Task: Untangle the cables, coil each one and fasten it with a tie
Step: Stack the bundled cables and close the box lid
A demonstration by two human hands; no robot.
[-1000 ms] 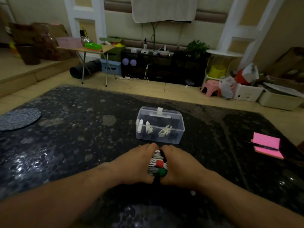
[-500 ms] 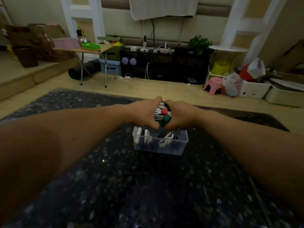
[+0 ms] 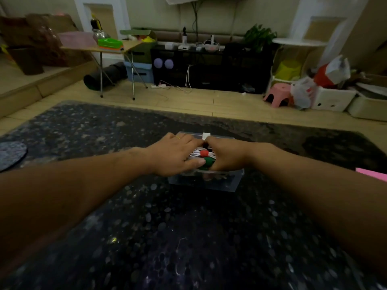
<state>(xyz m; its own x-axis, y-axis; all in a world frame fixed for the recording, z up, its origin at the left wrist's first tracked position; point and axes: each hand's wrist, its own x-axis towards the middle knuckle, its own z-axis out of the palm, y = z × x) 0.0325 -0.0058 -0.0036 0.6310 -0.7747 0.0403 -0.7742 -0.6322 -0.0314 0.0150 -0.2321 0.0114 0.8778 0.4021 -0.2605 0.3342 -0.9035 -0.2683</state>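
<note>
A bundle of coiled white cables (image 3: 198, 153), bound with a red tie (image 3: 204, 153) and a green tie (image 3: 207, 161), sits between my two hands over a clear plastic box (image 3: 230, 184). My left hand (image 3: 178, 154) grips the bundle from the left, thumb stretched toward the green tie. My right hand (image 3: 226, 153) grips it from the right, fingers curled round its far side. The hands hide most of the box's opening and contents. The box's white latch (image 3: 206, 135) shows behind my fingers.
The box stands on a dark speckled tabletop (image 3: 188, 237). A round patterned mat (image 3: 11, 154) lies at the left edge, a pink notepad (image 3: 374, 173) at the right edge. Beyond the table: wooden floor, a folding table (image 3: 117, 49), a black shelf (image 3: 209, 68), a pink stool (image 3: 278, 97).
Both hands carried the cable bundle from the near table forward, lifted it over the box, and have now lowered it down onto the box's open top.
</note>
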